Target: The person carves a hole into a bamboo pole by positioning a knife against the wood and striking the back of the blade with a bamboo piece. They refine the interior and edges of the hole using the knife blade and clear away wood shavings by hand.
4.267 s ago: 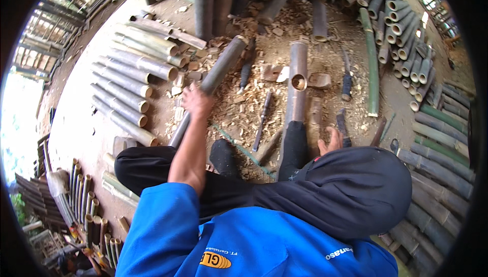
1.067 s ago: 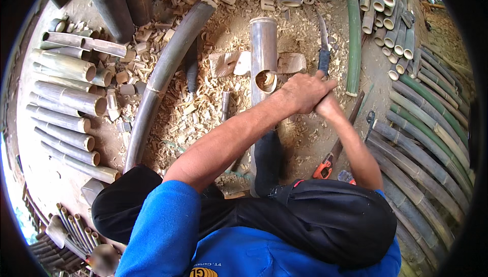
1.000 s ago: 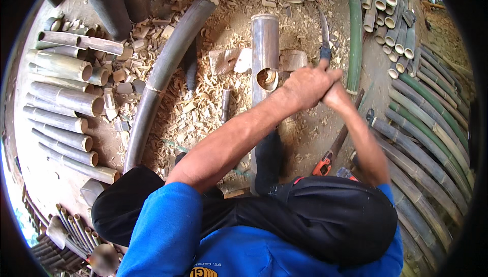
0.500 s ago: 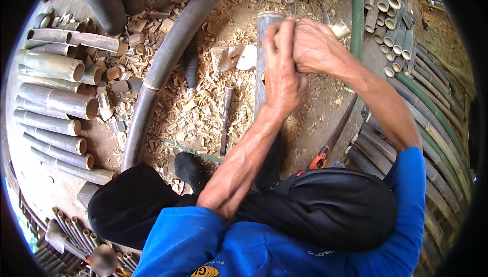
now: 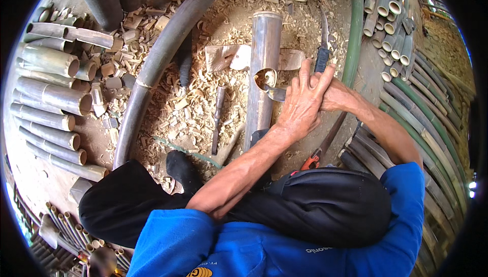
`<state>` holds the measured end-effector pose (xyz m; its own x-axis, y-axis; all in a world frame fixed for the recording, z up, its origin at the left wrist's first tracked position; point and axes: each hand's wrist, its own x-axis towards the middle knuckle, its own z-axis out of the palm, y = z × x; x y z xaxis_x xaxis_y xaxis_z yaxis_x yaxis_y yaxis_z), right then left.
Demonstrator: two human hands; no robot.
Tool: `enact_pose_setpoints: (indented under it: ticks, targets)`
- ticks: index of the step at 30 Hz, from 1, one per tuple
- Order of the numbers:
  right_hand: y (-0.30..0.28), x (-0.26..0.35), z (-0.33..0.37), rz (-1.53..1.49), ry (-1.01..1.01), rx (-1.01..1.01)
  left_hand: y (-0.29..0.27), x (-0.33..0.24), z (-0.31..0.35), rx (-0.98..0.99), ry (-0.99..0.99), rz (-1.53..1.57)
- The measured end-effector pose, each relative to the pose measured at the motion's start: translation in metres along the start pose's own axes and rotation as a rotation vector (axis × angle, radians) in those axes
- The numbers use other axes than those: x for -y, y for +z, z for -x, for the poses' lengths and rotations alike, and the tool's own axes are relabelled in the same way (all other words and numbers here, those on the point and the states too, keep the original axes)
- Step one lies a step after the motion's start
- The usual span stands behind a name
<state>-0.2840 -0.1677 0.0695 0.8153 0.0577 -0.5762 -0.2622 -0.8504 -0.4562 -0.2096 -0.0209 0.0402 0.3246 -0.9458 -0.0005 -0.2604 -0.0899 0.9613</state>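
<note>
Fingers [image 5: 305, 77] extended, left hand [image 5: 299, 108] touches right [image 5: 336, 94].

My left hand [image 5: 301, 105] hides part of my right hand [image 5: 335, 94] and the rest of the curved blade [image 5: 276, 94] beside it.

Chisel [image 5: 218, 119] left of bamboo tube [image 5: 265, 38], saw [image 5: 328, 143] right; blade tip [image 5: 273, 92] apparently in tube's hole [image 5: 261, 79].

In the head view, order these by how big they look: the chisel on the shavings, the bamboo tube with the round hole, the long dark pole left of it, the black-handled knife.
1. Long dark pole
2. Bamboo tube
3. Chisel and knife: too alike to rank
</note>
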Motion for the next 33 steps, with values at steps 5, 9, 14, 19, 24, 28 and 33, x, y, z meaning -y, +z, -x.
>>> enact_pose_setpoints:
  ticks: [5, 9, 14, 19, 24, 28, 33]
  targets:
    - [0.038, 0.012, 0.012, -0.258, 0.058, -0.043, -0.013, 0.007, 0.007, 0.182, 0.019, -0.030]
    - [0.067, 0.048, 0.006, -0.583, 0.281, -0.086, -0.033, 0.013, 0.013, 0.362, 0.052, -0.099]
    - [0.152, 0.087, -0.028, -1.238, 0.627, -0.451, -0.066, 0.023, 0.002, 0.861, 0.034, -0.164]
    - [0.125, 0.136, -0.028, -1.635, 0.397, -0.619, -0.115, -0.006, 0.017, 0.502, 0.182, -0.236]
    - [0.100, 0.145, -0.014, -2.152, 0.054, -0.528, -0.142, -0.012, 0.112, 0.650, -0.660, -0.064]
    - [0.119, 0.121, -0.028, -2.287, 0.170, -0.287, -0.146, -0.024, 0.116, 0.516, -0.539, -0.590]
    - [0.113, 0.119, -0.055, -2.716, 0.025, -0.231, -0.169, -0.062, 0.027, 0.743, -0.203, -1.163]
